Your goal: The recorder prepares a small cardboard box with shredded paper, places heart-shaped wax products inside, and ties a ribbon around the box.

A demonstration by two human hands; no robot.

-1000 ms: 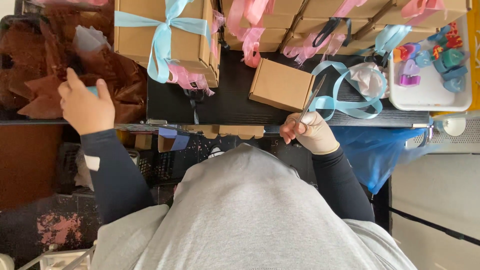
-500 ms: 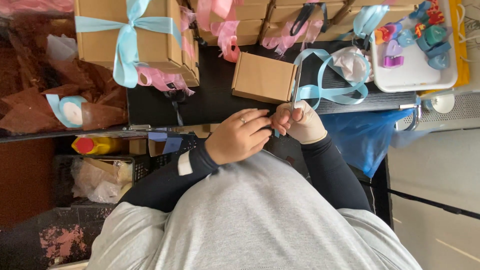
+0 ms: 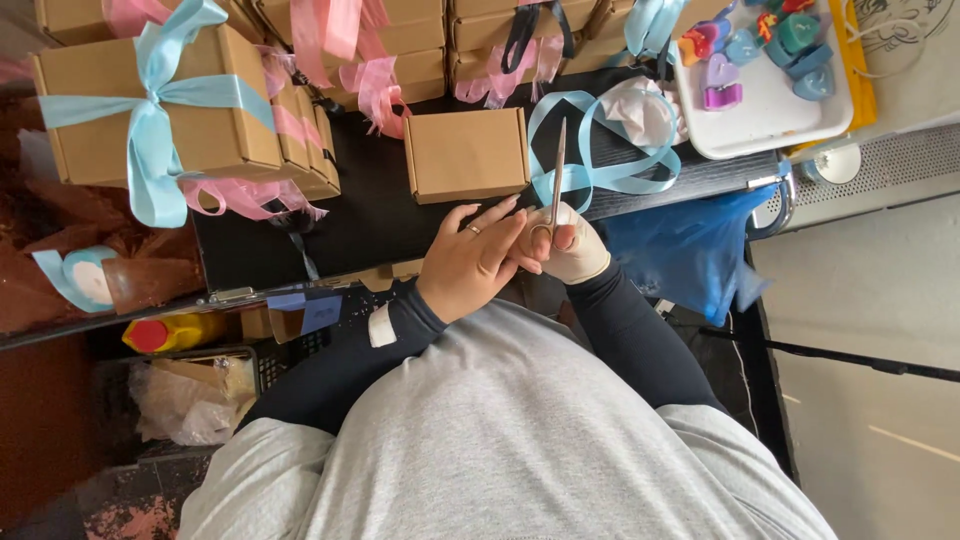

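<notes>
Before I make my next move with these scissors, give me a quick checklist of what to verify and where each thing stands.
1. Scissors gripped: ok, the gloved right hand holds the handles, blades pointing away from the body.
2. Blades open or closed: cannot tell, they look like one thin line.
3. Left hand clear of the blades: ok, it rests by the handles, below the blades.
4. Blue ribbon within reach: ok, it lies looped on the black table beside the blades.
5. Plain box free: ok, closed, no ribbon on it.
6. Ribbon between the blades: cannot tell.
</notes>
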